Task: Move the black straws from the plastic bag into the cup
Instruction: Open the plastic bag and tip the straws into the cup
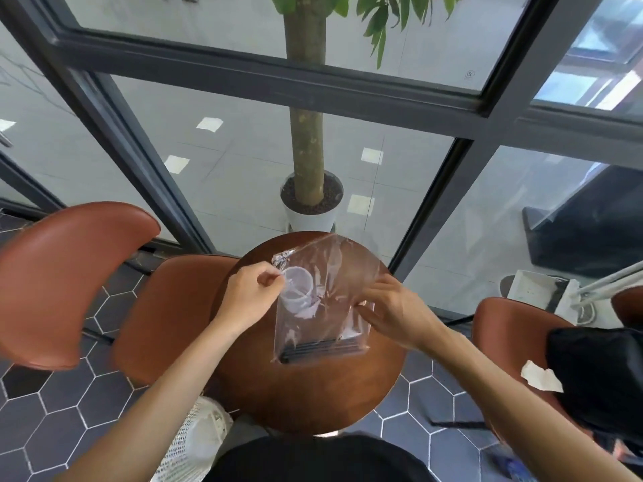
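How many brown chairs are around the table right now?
3: one far left, one beside the table's left edge, one on the right under a black bag. More may be out of frame.

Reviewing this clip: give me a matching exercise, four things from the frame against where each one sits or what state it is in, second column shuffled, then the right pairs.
Things:
1. black straws
2. cup
3. left hand
4. potted tree

Places or states:
A. on the floor beyond the round table
B. seen through the plastic bag, on the table
C. pinching the bag's left edge
D. lying across the bottom of the bag

Pairs: 1-D, 2-B, 3-C, 4-A
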